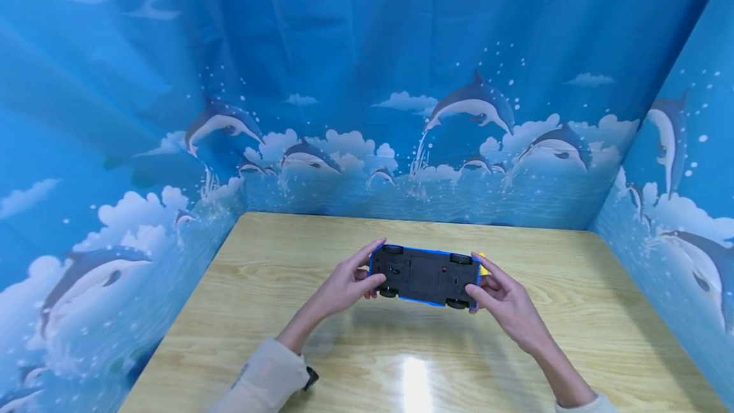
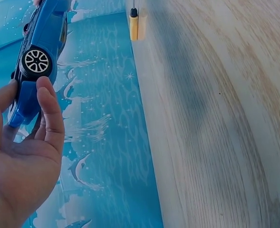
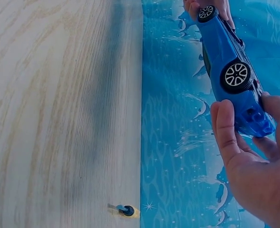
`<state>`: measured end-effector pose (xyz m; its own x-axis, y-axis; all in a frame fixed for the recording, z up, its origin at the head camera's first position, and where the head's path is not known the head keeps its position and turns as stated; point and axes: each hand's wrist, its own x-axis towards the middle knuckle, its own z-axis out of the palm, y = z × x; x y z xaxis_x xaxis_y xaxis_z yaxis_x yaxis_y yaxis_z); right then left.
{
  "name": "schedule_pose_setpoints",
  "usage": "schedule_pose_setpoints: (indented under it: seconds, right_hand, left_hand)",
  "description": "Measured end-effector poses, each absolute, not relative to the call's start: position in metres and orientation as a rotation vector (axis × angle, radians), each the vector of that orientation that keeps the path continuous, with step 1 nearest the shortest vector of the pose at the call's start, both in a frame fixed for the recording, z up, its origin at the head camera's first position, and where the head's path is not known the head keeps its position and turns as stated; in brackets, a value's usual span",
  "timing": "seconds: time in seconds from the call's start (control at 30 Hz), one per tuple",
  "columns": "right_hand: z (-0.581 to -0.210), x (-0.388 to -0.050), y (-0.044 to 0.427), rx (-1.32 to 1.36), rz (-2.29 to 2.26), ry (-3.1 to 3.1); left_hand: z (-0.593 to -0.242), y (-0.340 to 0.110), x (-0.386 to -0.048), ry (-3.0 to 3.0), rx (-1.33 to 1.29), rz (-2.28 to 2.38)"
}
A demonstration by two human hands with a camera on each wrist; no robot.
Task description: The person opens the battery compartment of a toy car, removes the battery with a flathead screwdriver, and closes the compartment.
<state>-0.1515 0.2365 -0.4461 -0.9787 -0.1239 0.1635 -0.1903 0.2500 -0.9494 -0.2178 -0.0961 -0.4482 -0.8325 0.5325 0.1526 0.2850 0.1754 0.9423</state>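
Observation:
A blue toy car (image 1: 424, 276) is held above the table with its black underside turned up toward the head camera. My left hand (image 1: 342, 283) grips one end, thumb on the underside and fingers around the edge. The other end is gripped by my right hand (image 1: 507, 304) in the same manner. Both wrist views show the car's blue side and silver-spoked wheels (image 2: 36, 61) (image 3: 236, 75). A screwdriver (image 2: 134, 26) with a yellow and black handle lies on the table beyond the car; in the head view the car and right hand mostly hide it.
The wood-grain table (image 1: 275, 253) reflects a bright light near its front. Blue curtains (image 1: 344, 81) printed with dolphins and clouds stand around its back, left and right sides.

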Motion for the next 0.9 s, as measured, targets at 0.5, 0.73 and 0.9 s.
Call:
schedule_pose_setpoints:
  seconds: [0.5, 0.73, 0.9]
  right_hand:
    - [-0.445, -0.152, 0.243, 0.502, 1.986, -2.406]
    - [-0.447, -0.151, 0.247, 0.585, 2.024, -2.393]
    - [-0.449, -0.152, 0.248, 0.596, 2.019, -2.400]
  left_hand:
    - [-0.445, -0.101, -0.216, 2.130, 0.791, 1.699]
    - [-0.445, -0.102, -0.218, 2.024, 0.834, 1.718]
    - [-0.445, -0.104, -0.219, 1.968, 0.860, 1.703]
